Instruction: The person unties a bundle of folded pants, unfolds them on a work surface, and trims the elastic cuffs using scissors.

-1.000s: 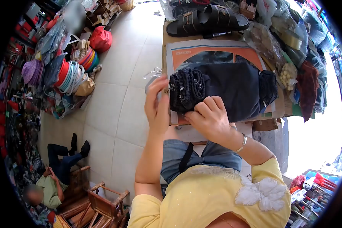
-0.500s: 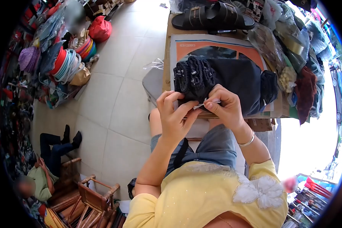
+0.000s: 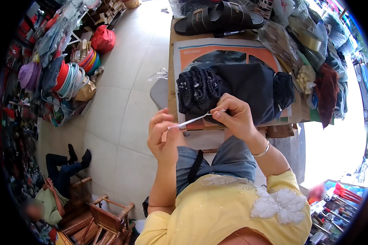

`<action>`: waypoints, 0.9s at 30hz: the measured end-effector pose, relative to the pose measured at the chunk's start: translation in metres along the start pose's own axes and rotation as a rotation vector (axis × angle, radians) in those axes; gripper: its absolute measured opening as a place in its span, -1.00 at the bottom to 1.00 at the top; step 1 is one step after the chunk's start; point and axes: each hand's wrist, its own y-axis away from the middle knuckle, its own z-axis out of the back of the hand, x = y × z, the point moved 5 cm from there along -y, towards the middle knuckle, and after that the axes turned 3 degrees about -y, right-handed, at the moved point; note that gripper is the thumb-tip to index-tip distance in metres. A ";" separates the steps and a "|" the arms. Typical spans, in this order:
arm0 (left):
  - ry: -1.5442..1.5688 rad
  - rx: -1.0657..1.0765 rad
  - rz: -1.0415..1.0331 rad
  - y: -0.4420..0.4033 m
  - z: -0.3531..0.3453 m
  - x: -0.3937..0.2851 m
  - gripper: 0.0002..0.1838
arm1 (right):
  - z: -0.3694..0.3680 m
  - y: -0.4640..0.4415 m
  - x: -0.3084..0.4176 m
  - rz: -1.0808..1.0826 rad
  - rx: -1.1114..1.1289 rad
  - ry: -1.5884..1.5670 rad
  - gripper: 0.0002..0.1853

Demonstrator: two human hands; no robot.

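A thin white strip [image 3: 195, 119] is stretched between my two hands, just in front of the table edge. My left hand [image 3: 161, 132], slightly blurred, pinches its lower left end. The other end is between the thumb and finger of my right hand [image 3: 235, 114], which is beside the bundle of dark cloth. That black folded cloth [image 3: 247, 85] lies on the table, with a gathered, ribbed dark piece flecked with white [image 3: 198, 87] at its left end. Whether the strip is tied to anything is hidden by my right fingers.
Black sandals [image 3: 218, 18] and a printed orange sheet [image 3: 192, 53] are on the table [image 3: 173, 53]. Plastic bags [image 3: 282, 38] crowd its right side. A grey stool [image 3: 159, 93] stands at the left. Further off, a person [image 3: 51, 200] sits near a wooden chair [image 3: 106, 216].
My left hand has moved left and down, away from my right hand, drawing the white strip out long between them. Both hands were close together before.
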 end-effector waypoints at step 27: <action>-0.709 0.432 -0.376 -0.008 -0.055 -0.012 -0.57 | 0.139 -0.032 0.118 0.189 -0.243 0.577 -0.63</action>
